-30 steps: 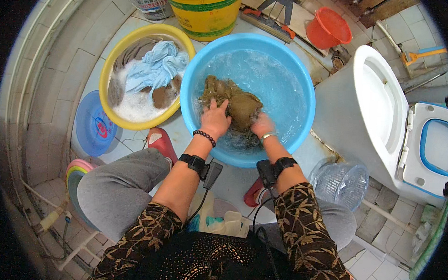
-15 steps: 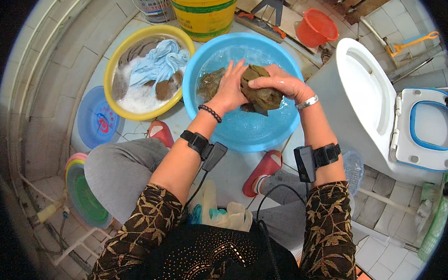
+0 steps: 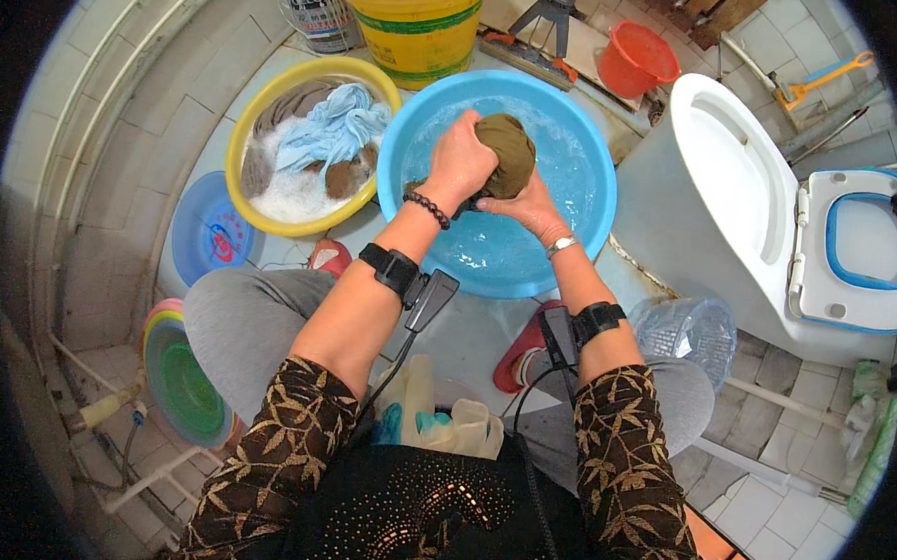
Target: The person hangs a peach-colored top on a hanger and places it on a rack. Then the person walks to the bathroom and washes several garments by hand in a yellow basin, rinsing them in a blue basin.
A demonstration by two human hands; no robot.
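Both my hands are above the water in a round blue basin (image 3: 498, 282), gripping a wet, bunched olive-brown cloth (image 3: 511, 148). My left hand (image 3: 461, 162) is closed around its left side, knuckles up. From below and to the right, my right hand (image 3: 534, 208) holds the lower part, thumb pointing left. Whether the cloth is a garment cannot be made out, and part of it is hidden by the hands. Just left of the blue basin stands a yellow basin (image 3: 235, 161), where a light blue cloth (image 3: 330, 125) lies over brown cloth and white suds.
A yellow bucket (image 3: 409, 48) and a paint pail (image 3: 325, 19) stand at the back, a red bucket (image 3: 636, 63) farther right. To the right is a white toilet (image 3: 688, 180). A flat blue basin (image 3: 198, 231) lies at left; a clear plastic basket (image 3: 689, 326) sits near my right knee.
The cloth has been turned and bunched tighter, moving slightly left. My left hand has gone from open fingers to a closed grip; my right hand has shifted lower, underneath the cloth.
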